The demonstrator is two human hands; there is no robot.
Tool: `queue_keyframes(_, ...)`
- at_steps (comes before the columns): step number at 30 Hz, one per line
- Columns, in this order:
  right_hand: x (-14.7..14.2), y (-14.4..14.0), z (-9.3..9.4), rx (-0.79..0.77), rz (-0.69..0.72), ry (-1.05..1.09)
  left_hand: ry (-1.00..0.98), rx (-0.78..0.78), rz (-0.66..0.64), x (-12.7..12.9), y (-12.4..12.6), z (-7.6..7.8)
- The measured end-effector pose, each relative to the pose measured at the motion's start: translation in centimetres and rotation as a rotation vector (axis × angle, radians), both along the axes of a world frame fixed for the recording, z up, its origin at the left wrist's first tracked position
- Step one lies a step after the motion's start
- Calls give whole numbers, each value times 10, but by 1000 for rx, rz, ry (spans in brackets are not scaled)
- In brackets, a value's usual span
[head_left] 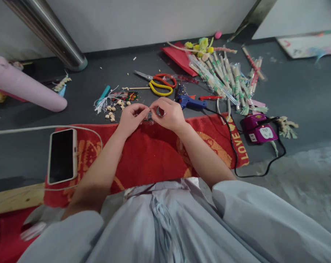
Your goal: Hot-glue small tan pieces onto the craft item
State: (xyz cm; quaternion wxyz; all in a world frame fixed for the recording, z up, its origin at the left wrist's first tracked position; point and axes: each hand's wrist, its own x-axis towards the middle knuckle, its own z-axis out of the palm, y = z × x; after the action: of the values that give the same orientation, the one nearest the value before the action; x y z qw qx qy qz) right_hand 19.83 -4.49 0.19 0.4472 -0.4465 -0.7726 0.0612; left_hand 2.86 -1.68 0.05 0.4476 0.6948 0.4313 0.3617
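Over the far edge of a red towel [151, 153], my left hand [134, 117] and my right hand [168, 114] meet with fingertips pinched together. Something small and clear, like a scrap of plastic film [149, 117], shows between them; its kind is too small to make out. Beyond my right hand lie scissors [162, 84] with one red and one yellow handle, and a blue glue gun [191, 102]. Close to my left hand are small pale wooden-looking pieces [110, 116], a bundle of white strings [103, 103] and a teal stick-like tool [103, 94].
A white-framed phone [62, 156] rests on the towel's left end, with a pale cable beside it. Wrapped stick bundles [222, 75] cover the back right. A purple power socket block [258, 128] with a black cord sits at right. A pink cylinder [31, 84] juts in from the left.
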Motion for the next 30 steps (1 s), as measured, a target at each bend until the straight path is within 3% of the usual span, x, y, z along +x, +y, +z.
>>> queue_keyframes(13,-1,-1,2,22,-74,-79,-87,-72,-30,3,-2,3)
queue_keyframes(19,1,1,0,60,-112,19,-105,-133,-4,3,-2,1)
queue_keyframes(26,3,-1,1,21,58,-28,-149,-201,-32,3,-2,5)
queue_keyframes(30,2,0,-2,-11,84,-41,-168,-204,-28,2,-3,7)
